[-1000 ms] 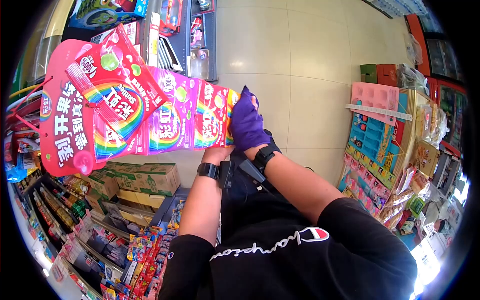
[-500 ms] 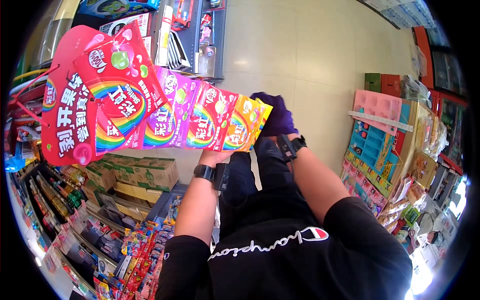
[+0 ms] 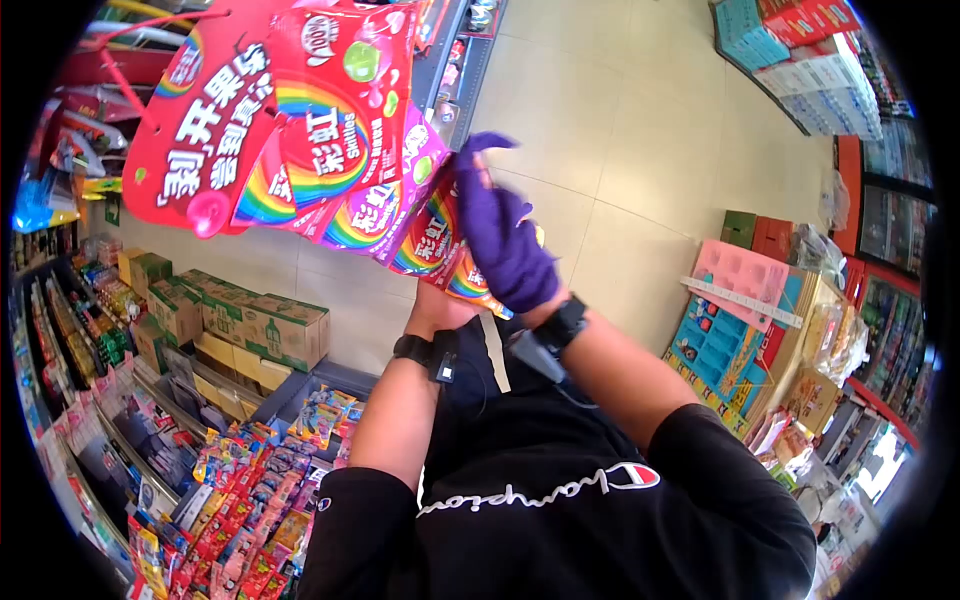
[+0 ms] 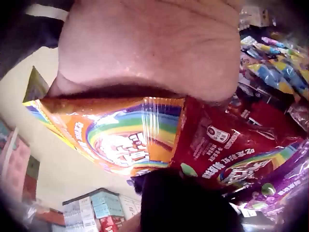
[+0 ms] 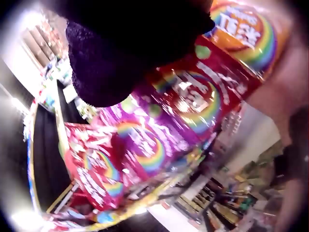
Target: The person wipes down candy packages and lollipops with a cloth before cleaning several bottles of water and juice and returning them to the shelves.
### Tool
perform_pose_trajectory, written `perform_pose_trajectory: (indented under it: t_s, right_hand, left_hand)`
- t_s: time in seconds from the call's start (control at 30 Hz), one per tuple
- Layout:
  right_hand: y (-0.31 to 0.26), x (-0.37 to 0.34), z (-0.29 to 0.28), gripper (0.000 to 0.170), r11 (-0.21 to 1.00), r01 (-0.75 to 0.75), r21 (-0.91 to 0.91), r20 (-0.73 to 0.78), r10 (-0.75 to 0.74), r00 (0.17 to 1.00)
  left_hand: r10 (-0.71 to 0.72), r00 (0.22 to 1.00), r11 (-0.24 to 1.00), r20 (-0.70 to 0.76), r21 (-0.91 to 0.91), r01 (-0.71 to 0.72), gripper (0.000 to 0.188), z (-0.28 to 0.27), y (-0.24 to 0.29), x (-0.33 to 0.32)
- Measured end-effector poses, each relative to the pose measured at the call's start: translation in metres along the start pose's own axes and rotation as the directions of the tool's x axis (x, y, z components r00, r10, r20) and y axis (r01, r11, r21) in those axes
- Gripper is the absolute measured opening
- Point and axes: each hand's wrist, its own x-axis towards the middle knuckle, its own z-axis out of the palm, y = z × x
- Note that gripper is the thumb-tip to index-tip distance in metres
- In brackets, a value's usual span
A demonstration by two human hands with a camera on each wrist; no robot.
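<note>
A strip of Skittles candy packets (image 3: pixel 345 145) slants across the head view, hanging together from a red header card (image 3: pixel 195 150). Bare and mostly behind the strip, my left hand (image 3: pixel 445 305) grips its near end by the orange packet (image 4: pixel 120 140); its fingers are hidden in the left wrist view. My right hand (image 3: pixel 503 232) lies over the red and orange packets, wrapped in a fluffy purple cloth (image 5: pixel 104 72). A little skin shows through the cloth's folds. Red cords hang from the card's far edge.
Small bagged sweets (image 3: pixel 250 500) fill a shelf at lower left, with cardboard cartons (image 3: pixel 265 320) on the floor behind. A rack with pink and blue trays (image 3: pixel 720 290) stands at right. Stacked boxes (image 3: pixel 820 85) are at upper right.
The card and strip have shifted right and upward in the head view and tilted more. My right hand has swung back from beyond the strip's end onto the packets. The view has turned slightly.
</note>
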Motion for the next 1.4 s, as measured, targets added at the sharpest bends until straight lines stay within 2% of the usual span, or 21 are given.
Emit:
perform_pose_trajectory:
  t_s: [0.03, 0.07, 0.27, 0.37, 0.43, 0.5, 0.53, 0.57, 0.6, 0.63, 0.73, 0.83, 0.9, 0.97, 1.0, 1.1, 1.17, 1.23, 1.3, 1.33, 1.4]
  right_hand:
    - [0.0, 0.002, 0.022, 0.054, 0.994, 0.088, -0.07, -0.034, -0.09, 0.995]
    - [-0.009, 0.005, 0.035, 0.055, 0.999, 0.033, 0.03, -0.059, -0.031, 0.998]
    - [-0.011, -0.01, 0.072, 0.071, 0.986, -0.032, 0.165, 0.131, 0.01, 0.991]
    - [-0.006, -0.017, 0.067, 0.06, 0.997, 0.043, 0.065, 0.123, -0.05, 0.991]
    - [0.007, -0.026, 0.074, 0.06, 0.995, 0.084, 0.051, 0.104, -0.089, 0.991]
    - [0.013, -0.033, 0.076, 0.059, 0.993, 0.117, -0.033, 0.15, -0.111, 0.983]
    - [0.015, -0.037, 0.075, 0.058, 0.993, 0.107, -0.043, 0.167, -0.099, 0.981]
    - [0.018, -0.041, 0.074, 0.058, 0.992, 0.115, -0.049, 0.16, -0.106, 0.981]
    - [0.023, -0.047, 0.074, 0.058, 0.993, 0.101, -0.068, 0.173, -0.088, 0.981]
    - [0.028, -0.053, 0.073, 0.057, 0.992, 0.089, -0.088, 0.187, -0.071, 0.98]
    - [0.045, -0.075, 0.07, 0.06, 0.989, 0.073, -0.13, 0.206, -0.045, 0.978]
    - [0.048, -0.091, 0.063, 0.06, 0.977, 0.002, -0.214, 0.291, 0.062, 0.955]
    - [0.063, -0.103, 0.072, 0.062, 0.963, 0.009, -0.27, 0.29, 0.073, 0.954]
    - [0.067, -0.108, 0.072, 0.065, 0.988, -0.111, -0.108, 0.289, 0.138, 0.947]
    - [0.092, -0.123, 0.09, 0.068, 0.943, -0.263, 0.202, 0.328, 0.188, 0.926]
    - [0.095, -0.138, 0.068, 0.066, 0.997, -0.069, -0.02, 0.289, 0.071, 0.955]
    - [0.064, -0.11, 0.021, 0.068, 0.994, 0.074, 0.075, 0.217, -0.089, 0.972]
    - [0.075, -0.102, 0.001, 0.063, 0.941, 0.314, 0.13, 0.34, -0.34, 0.877]
    - [0.035, -0.093, -0.032, 0.056, 0.912, -0.151, 0.38, 0.314, 0.026, 0.949]
    - [0.019, -0.082, -0.043, 0.056, 0.917, -0.127, 0.379, 0.309, 0.003, 0.951]
    - [-0.013, -0.056, -0.058, 0.035, 0.995, 0.076, -0.068, 0.44, -0.039, 0.897]
  left_hand:
    - [0.093, 0.995, 0.972, 0.046, -0.221, -0.081, 0.06, 0.01, 0.001, -0.001]
    - [0.097, 0.994, 0.969, 0.042, -0.232, -0.084, 0.06, 0.011, 0.003, -0.001]
    - [0.133, 0.991, 0.988, -0.014, -0.077, -0.134, 0.061, -0.012, 0.0, -0.002]
    - [0.184, 0.983, 0.983, -0.019, 0.011, -0.184, 0.061, -0.019, -0.002, 0.002]
    - [0.26, 0.966, 0.951, -0.006, 0.177, -0.255, 0.061, -0.023, -0.004, 0.004]
    - [0.423, 0.901, 0.66, 0.095, 0.649, -0.378, 0.062, -0.027, -0.004, 0.004]
    - [0.444, 0.886, 0.6, 0.13, 0.691, -0.403, 0.062, -0.029, -0.002, 0.003]
    - [0.44, 0.887, 0.689, 0.138, 0.582, -0.432, 0.062, -0.029, -0.003, 0.003]
    - [0.273, 0.947, 0.962, 0.169, -0.021, -0.274, 0.06, -0.027, 0.002, 0.002]
    - [0.212, 0.974, 0.956, 0.076, -0.223, -0.191, 0.061, -0.023, 0.004, 0.003]
    - [0.192, 0.967, 0.981, -0.168, 0.029, -0.19, 0.069, -0.008, 0.003, 0.002]
    - [0.021, 0.994, 0.989, -0.107, -0.142, -0.036, 0.07, -0.028, 0.004, 0.007]
    - [0.055, 0.991, 0.993, -0.119, -0.094, -0.066, 0.071, -0.046, 0.0, 0.014]
    - [0.061, 0.996, 0.99, -0.072, -0.125, -0.07, 0.068, -0.057, -0.003, 0.02]
    - [0.12, 0.985, 0.986, -0.124, -0.099, -0.133, 0.063, -0.053, -0.002, 0.019]
    - [0.2, 0.976, 0.977, -0.086, 0.097, -0.191, 0.054, -0.048, 0.003, 0.016]
    - [0.286, 0.945, 0.957, -0.16, 0.1, -0.273, 0.051, -0.07, 0.0, 0.025]
    - [0.348, 0.928, 0.937, -0.137, 0.092, -0.338, 0.047, -0.07, 0.01, 0.023]
    - [0.384, 0.891, 0.92, -0.24, 0.183, -0.347, 0.052, -0.068, 0.021, 0.015]
    - [0.389, 0.879, 0.916, -0.275, 0.222, -0.335, 0.049, -0.078, 0.026, 0.014]
    - [0.386, 0.841, 0.908, -0.38, 0.315, -0.275, 0.053, -0.094, 0.036, 0.009]
